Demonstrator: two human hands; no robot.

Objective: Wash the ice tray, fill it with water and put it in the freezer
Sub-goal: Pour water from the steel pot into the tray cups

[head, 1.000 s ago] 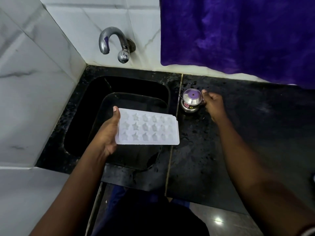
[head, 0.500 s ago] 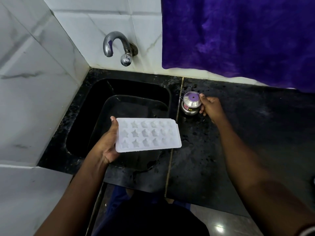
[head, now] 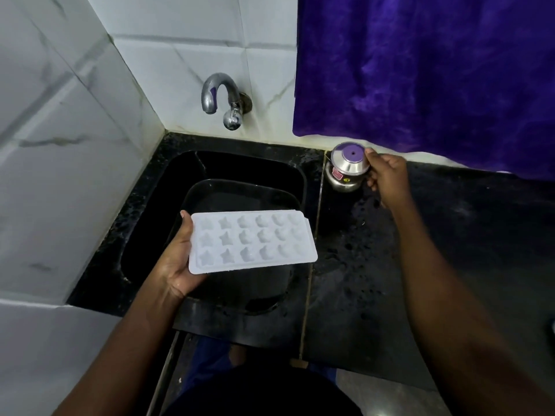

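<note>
On the left stands a wall of white tiles (head: 60, 145) with grey marble veins, smooth and shiny. A curved metal tap (head: 223, 99) comes out of the far wall above a black rectangular sink (head: 141, 235) with rounded corners. Inside the sink sits a black glossy tub (head: 240, 187), also with rounded corners; what it holds I cannot tell.

The left hand (head: 177, 259) grips the left short end of the ice tray (head: 252, 240), thumb along the edge and fingers below. The tray is white matte plastic, held almost level above the tub. It has three rows of six cells, some of them star-shaped; whether they hold water I cannot tell.

Right of the sink, on the far part of the black speckled counter (head: 450, 235), is a small round steel pot (head: 347, 172) with a red label. Its flat top looks purple with a dark dot. The right hand (head: 387, 178) holds its right side with curled fingers. Behind it hangs a purple fuzzy cloth (head: 420, 70).
</note>
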